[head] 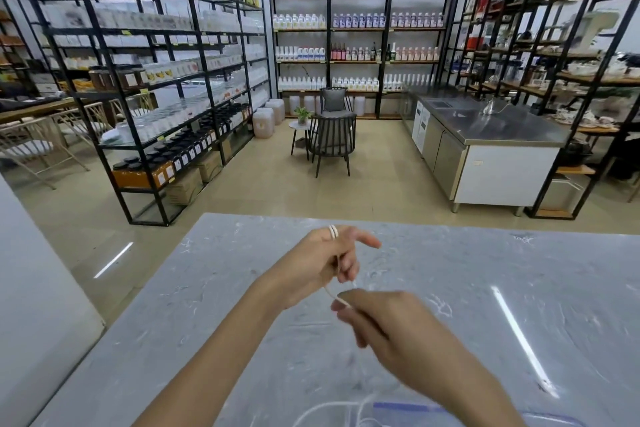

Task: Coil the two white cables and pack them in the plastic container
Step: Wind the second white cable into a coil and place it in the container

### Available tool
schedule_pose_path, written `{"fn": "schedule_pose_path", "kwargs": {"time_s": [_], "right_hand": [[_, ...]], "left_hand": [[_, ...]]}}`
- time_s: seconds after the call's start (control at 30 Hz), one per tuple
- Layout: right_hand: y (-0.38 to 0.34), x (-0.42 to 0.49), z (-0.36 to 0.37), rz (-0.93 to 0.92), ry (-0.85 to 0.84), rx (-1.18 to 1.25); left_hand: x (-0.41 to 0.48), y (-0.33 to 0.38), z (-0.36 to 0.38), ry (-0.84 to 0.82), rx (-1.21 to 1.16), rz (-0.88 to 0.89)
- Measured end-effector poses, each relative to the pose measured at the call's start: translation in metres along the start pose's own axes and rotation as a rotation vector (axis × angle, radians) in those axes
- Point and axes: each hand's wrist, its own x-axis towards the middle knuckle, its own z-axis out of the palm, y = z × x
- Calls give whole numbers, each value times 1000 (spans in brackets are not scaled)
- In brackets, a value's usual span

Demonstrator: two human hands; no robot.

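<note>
My left hand (323,262) is raised over the grey marble table (485,288), with a thin white cable (333,231) looped twice around its fingers. The cable runs down past the palm to my right hand (384,326), which pinches its end between thumb and fingers. A second white cable (332,409) lies loose on the table near the bottom edge, partly under my right forearm. Beside it, a clear plastic container (408,407) with a blue rim shows at the bottom edge, mostly hidden by that forearm.
Black metal shelving (166,80) full of bottles and jars lines the left, back and right walls. A steel counter (491,135) stands to the right. Two dark chairs and a small side table (332,135) sit on the floor beyond the table.
</note>
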Motion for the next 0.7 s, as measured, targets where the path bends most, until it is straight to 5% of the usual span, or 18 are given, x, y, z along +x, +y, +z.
{"fn": "schedule_pose_path", "kwargs": {"time_s": [0.17,0.3,0.47,0.7], "right_hand": [[-2,6,-72,-265,322,-402],[21,29,-90,-361,465,-10],[42,54,-58,-141,357,668],[39,56,-16,91,193,970]], "left_hand": [[-19,6,29,-213,208,-14],[-27,9,43,-235,62,-26],[-23,14,39,-346,-195,-22],[-22,6,28,-399,-221,39]]}}
